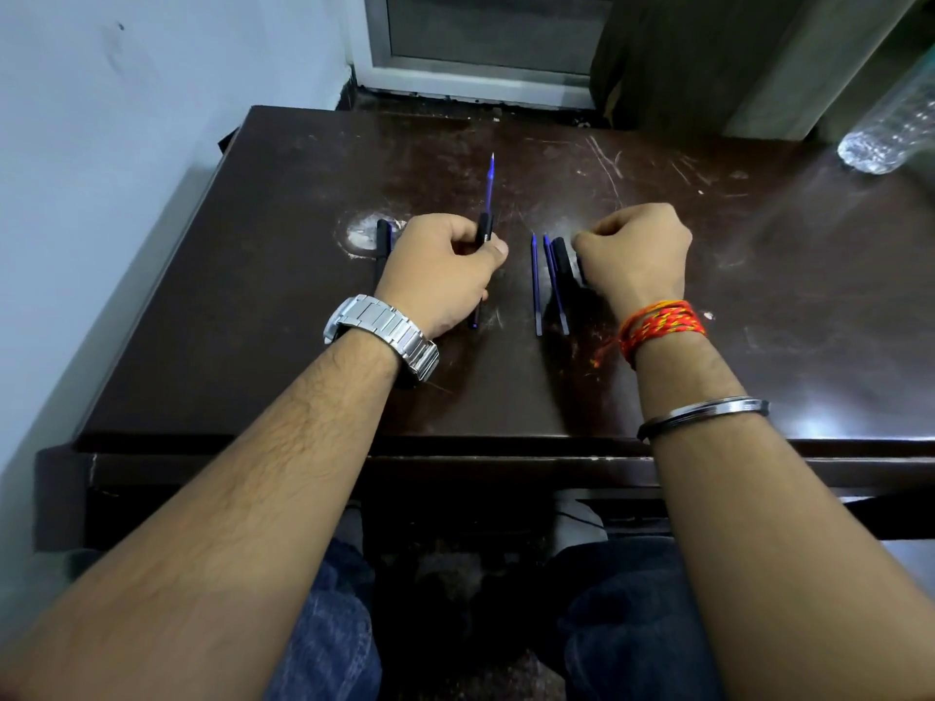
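My left hand (440, 268) grips a black pen barrel (484, 228) with a blue refill (490, 180) sticking out of its far end, pointing away from me. Left of that hand lies another black pen (383, 240) on the dark wooden table (253, 346). Between my hands lie loose blue refills (536, 285), side by side. My right hand (637, 253) is curled with its fingertips on a black pen part (562, 258) beside the refills; whether it pinches that part is hidden by the fingers.
A clear plastic bottle (890, 129) lies at the table's far right. A pale wall (126, 118) runs along the left edge. A window frame (480, 68) and a curtain (708, 58) stand behind the table. My knees show under the front edge.
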The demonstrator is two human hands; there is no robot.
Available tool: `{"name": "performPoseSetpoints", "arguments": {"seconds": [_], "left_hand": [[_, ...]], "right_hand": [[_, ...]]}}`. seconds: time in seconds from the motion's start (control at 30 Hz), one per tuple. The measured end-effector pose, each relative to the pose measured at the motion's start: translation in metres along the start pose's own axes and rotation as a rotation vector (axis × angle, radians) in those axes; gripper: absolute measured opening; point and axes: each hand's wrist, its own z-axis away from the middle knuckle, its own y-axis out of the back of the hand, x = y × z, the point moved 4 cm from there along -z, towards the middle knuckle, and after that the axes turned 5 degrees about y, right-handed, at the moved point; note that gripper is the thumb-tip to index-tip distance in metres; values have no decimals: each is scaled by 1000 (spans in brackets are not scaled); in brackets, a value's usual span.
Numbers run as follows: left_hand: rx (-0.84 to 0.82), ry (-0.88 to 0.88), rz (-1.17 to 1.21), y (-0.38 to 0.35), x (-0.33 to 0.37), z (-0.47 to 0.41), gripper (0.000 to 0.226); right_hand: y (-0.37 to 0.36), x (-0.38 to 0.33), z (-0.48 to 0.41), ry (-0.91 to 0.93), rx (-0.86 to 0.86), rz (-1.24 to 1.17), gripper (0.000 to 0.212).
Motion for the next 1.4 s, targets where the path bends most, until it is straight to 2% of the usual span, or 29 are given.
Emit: {"name": "performPoseSetpoints", "arguments": {"seconds": [0.27, 0.4, 0.47, 0.5, 0.57, 0.63, 0.8, 1.2, 1.3, 1.4], "left_hand": [[29, -71, -135, 3, 3, 2, 12], [7, -74, -163, 4, 2, 1, 18], [-30, -57, -151, 2, 2, 1, 13], [-44, -58, -146, 1, 3, 2, 7], [-62, -94, -196, -1, 5, 5, 14], [-72, -127, -266, -3, 6, 6, 15], [-87, -139, -297, -5, 6, 7, 8], [-59, -144, -278, -3, 4, 4, 8], [1, -160, -248, 0, 5, 4, 9], [69, -164, -215, 4, 6, 3, 9]], "right_hand": [[-7, 8, 0, -92, -122, 154, 22], [-7, 2, 2, -54, -118, 116, 23], [-7, -8, 4, 1, -64, -30, 23], [-8, -14, 5, 5, -45, -182, 22], [-13, -27, 10, -15, -27, -548, 14], [-17, -37, 15, -36, -34, -789, 10], [-19, -44, 21, -91, -89, -1014, 8], [-26, -39, 16, -33, -149, -923, 15], [-31, -40, 20, -19, -204, -843, 13], [-35, -46, 28, 1, -287, -865, 10]]}}
